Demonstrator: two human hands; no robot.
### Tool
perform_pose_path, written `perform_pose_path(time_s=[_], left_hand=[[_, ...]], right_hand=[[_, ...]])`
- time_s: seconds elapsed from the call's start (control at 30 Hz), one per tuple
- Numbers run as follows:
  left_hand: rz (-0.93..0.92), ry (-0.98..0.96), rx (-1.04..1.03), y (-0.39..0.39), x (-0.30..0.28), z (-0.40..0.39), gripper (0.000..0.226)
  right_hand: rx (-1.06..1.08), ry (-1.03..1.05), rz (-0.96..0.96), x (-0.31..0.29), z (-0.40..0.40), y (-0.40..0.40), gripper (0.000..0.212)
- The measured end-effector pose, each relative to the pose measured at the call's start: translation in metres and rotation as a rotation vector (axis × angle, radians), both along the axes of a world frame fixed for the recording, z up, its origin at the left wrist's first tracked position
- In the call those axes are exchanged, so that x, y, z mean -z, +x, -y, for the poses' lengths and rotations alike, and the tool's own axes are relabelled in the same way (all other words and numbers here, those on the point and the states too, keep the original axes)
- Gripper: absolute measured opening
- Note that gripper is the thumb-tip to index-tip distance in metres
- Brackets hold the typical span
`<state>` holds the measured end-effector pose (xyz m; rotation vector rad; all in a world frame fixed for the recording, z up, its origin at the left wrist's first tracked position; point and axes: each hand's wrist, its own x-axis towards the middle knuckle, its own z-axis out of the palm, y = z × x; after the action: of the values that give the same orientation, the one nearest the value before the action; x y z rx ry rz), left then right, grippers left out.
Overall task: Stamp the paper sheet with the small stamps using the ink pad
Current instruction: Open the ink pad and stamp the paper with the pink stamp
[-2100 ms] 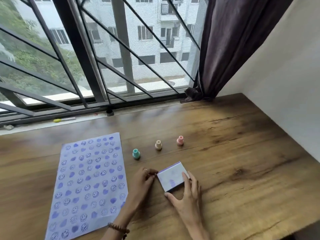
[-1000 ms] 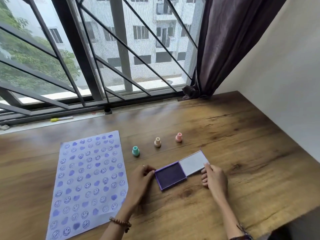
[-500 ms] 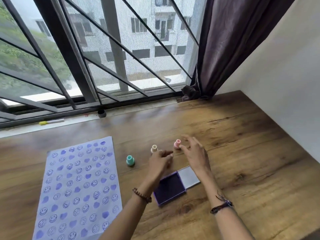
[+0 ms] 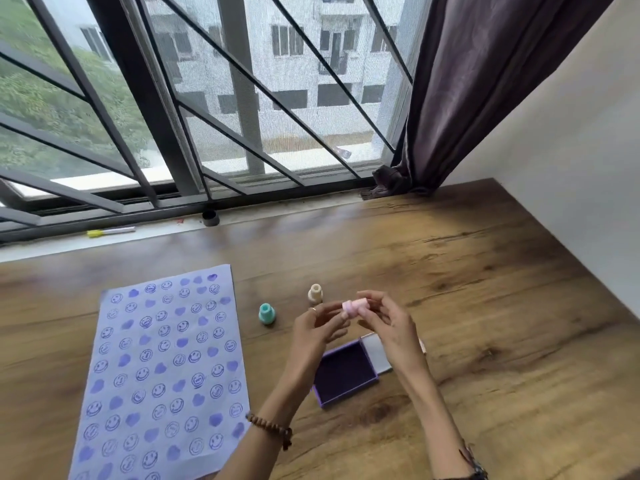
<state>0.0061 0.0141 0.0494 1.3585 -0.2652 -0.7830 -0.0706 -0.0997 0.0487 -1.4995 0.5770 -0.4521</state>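
A small pink stamp (image 4: 354, 306) is held lying sideways in the air between both hands, above the table. My left hand (image 4: 317, 329) pinches its left end and my right hand (image 4: 384, 323) grips its right end. Below them the ink pad (image 4: 343, 372) lies open, dark purple pad showing, its lid (image 4: 377, 351) folded out to the right. A teal stamp (image 4: 267, 313) and a beige stamp (image 4: 315, 293) stand upright on the table. The pale purple paper sheet (image 4: 162, 375) lies at the left, covered with smiley and heart prints.
The wooden table (image 4: 485, 323) reaches to a white wall on the right. A barred window and a dark curtain (image 4: 467, 81) stand behind. A yellow-capped pen (image 4: 109, 232) and a small dark cap (image 4: 210, 218) lie on the sill.
The ink pad was opened, then both hands reached back toward the stamps. The pink stamp has been lifted off the table and is now held between both hands.
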Motion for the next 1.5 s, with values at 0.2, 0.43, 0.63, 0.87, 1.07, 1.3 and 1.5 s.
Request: perform_pose_path(time_s=[0.2, 0.43, 0.63, 0.87, 1.07, 1.3, 1.5], left_hand=[[0.062, -0.002, 0.021, -0.002, -0.007, -0.023, 0.016], [0.198, 0.106, -0.100, -0.010, -0.014, -0.049, 0.006], [0.663, 0.512, -0.039, -0.021, 0.007, -0.090, 0.006], [0.735, 0.627, 0.046, -0.027, 0.022, -0.101, 0.039], [0.882, 0.704, 0.238, -0.029, 0.024, -0.096, 0.076], [0.874, 0.706, 0.179, -0.033, 0.038, -0.092, 0.071], [0.850, 0.685, 0.145, -0.032, 0.047, -0.091, 0.069]], right_hand=[[0.023, 0.071, 0.049, -0.004, -0.026, -0.012, 0.018], [0.153, 0.455, 0.028, -0.012, -0.056, -0.012, 0.027], [0.146, 0.815, 0.083, -0.014, -0.064, -0.029, 0.023], [0.157, 0.637, -0.005, -0.004, -0.071, -0.041, 0.018], [0.041, -0.514, -0.369, -0.003, -0.079, -0.038, 0.007], [-0.169, -1.048, -0.499, 0.002, -0.093, -0.033, 0.024], [-0.193, -1.203, -0.414, 0.007, -0.094, -0.034, 0.013]])
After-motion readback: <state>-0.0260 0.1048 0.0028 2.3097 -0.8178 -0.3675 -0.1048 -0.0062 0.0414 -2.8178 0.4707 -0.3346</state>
